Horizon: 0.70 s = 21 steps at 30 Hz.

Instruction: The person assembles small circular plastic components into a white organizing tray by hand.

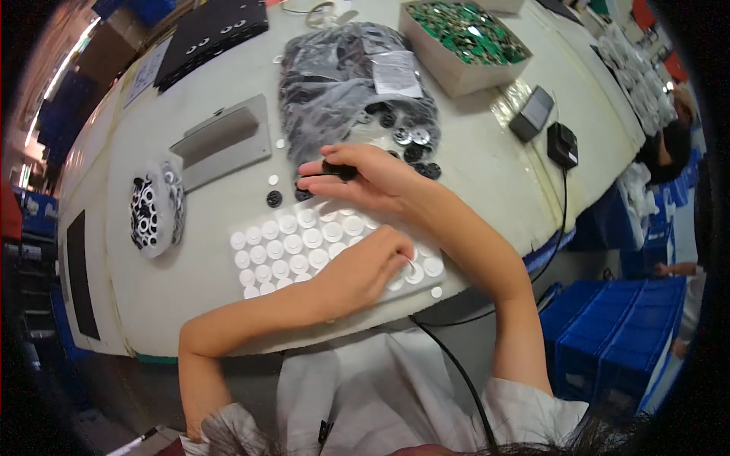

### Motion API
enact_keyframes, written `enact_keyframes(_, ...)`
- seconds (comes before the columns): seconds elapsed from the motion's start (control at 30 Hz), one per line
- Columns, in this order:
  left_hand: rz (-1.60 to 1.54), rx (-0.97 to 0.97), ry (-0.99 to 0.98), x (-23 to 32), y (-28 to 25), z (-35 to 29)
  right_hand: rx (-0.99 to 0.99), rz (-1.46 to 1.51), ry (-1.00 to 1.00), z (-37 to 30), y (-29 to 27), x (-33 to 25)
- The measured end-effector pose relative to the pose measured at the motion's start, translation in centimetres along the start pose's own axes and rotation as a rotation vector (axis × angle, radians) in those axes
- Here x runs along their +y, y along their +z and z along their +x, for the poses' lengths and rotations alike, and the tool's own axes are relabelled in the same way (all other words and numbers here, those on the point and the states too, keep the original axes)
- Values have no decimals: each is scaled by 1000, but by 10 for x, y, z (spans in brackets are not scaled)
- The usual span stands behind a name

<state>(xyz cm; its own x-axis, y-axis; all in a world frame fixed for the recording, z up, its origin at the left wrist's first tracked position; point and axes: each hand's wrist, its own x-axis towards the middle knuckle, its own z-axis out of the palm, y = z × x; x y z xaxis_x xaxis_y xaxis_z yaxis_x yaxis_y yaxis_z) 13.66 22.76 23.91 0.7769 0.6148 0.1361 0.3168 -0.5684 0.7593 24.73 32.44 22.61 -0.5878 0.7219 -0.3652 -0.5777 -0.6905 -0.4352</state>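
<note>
Rows of white round caps (293, 244) stand on a flat light tray at the table's near edge. Over the right end of these rows my left hand (372, 262) is closed in a pinch. A thin white edge shows at its fingertips, too small to name. Farther from me, my right hand (365, 176) is turned palm up, its fingers partly curled around black round parts (339, 170). Behind it lies a big clear plastic bag (323, 91) of black round parts, some spilling from its mouth. One loose black round part (274, 198) rests left of my right hand.
At left are a clear bag of black and white rings (148, 213) and a grey metal bracket (228, 144). A carton (456, 80) of green circuit boards stands at the back. Two black devices (563, 144) lie at right, one cabled. Blue bins (608, 327) stand beside the table.
</note>
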Motion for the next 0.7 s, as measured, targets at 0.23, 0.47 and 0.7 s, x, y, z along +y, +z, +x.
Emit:
enact_keyframes(0.23, -463, 728, -353, -37, -77, -23, -119, -373, 31, -3, 1, 2)
enact_keyframes(0.47, -401, 689, -359, -48, -68, -24, -54, -741, -52, -15, 18, 13)
enact_keyframes(0.7, -527, 589, -418, -43, -68, -24, -3, -1011, -151, -14, 18, 20)
